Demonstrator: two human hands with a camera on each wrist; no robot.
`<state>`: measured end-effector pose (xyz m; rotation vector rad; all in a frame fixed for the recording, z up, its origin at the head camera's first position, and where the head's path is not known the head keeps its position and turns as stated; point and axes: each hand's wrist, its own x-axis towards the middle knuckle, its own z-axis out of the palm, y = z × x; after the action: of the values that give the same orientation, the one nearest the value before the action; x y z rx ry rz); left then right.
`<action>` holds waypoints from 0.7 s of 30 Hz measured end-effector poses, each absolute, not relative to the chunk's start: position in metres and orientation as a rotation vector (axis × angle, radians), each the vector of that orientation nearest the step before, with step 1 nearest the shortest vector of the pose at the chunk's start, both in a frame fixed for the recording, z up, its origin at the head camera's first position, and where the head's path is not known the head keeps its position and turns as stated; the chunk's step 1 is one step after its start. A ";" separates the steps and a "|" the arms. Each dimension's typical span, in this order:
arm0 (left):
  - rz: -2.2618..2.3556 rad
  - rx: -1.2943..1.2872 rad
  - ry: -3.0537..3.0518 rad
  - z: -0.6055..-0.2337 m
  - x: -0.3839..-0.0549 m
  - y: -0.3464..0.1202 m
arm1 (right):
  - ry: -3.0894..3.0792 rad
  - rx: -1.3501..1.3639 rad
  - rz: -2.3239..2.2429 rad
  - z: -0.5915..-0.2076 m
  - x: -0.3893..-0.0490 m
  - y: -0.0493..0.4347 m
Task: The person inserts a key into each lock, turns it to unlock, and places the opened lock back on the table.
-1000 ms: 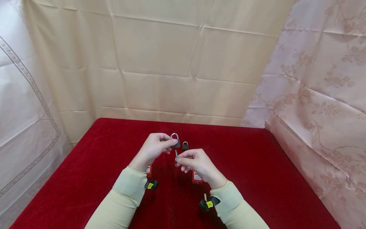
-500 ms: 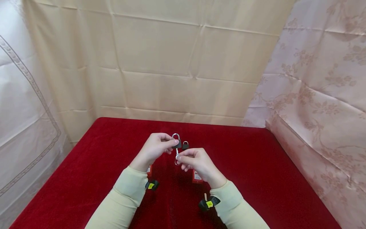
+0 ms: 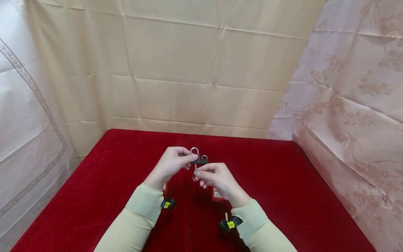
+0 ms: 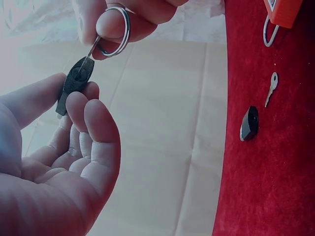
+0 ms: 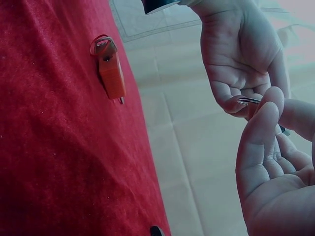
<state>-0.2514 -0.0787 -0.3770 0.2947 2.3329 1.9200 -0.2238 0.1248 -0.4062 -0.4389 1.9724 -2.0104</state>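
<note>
In the head view my left hand (image 3: 170,164) pinches a dark padlock (image 3: 197,160) between thumb and fingers, its silver shackle pointing up. Just below it, my right hand (image 3: 221,182) pinches a small silver key (image 3: 195,167) by its bow, with a key ring (image 3: 194,177) hanging from it. The left wrist view shows the key blade (image 4: 88,55) standing with its tip at the keyhole in the padlock's underside (image 4: 74,81). Both hands are raised above the table. The right hand's fingertips hide the key's bow.
Behind the hands, a smaller dark padlock (image 3: 204,161) lies on the red tablecloth (image 3: 267,175), beside a loose key (image 4: 272,87). One red padlock (image 3: 217,195) lies near the right wrist, a key with a ring (image 5: 103,44) at its end. Another red padlock (image 3: 164,188) is partly hidden by the left wrist.
The key in my right hand has gone from apart, below the padlock, up to its underside. My left hand has shifted the padlock slightly right and down; the right hand has hardly moved.
</note>
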 end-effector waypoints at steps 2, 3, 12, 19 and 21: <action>1.913 0.294 2.342 -0.376 -0.251 -0.079 | 1.971 -0.437 -2.014 -0.406 -0.224 0.125; 1.910 0.294 2.348 -0.376 -0.251 -0.079 | 1.969 -0.436 -2.016 -0.406 -0.224 0.125; 1.886 0.302 2.392 -0.377 -0.250 -0.079 | 1.954 -0.407 -2.038 -0.409 -0.226 0.124; 1.885 0.313 2.396 -0.377 -0.250 -0.077 | 1.983 -0.416 -2.051 -0.411 -0.227 0.124; 1.886 0.318 2.395 -0.377 -0.249 -0.076 | 1.996 -0.418 -2.055 -0.412 -0.227 0.124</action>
<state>-0.2488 -0.0761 -0.3769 0.3180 2.3950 1.8856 -0.2267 0.1237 -0.4116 -0.4180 1.9962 -2.0551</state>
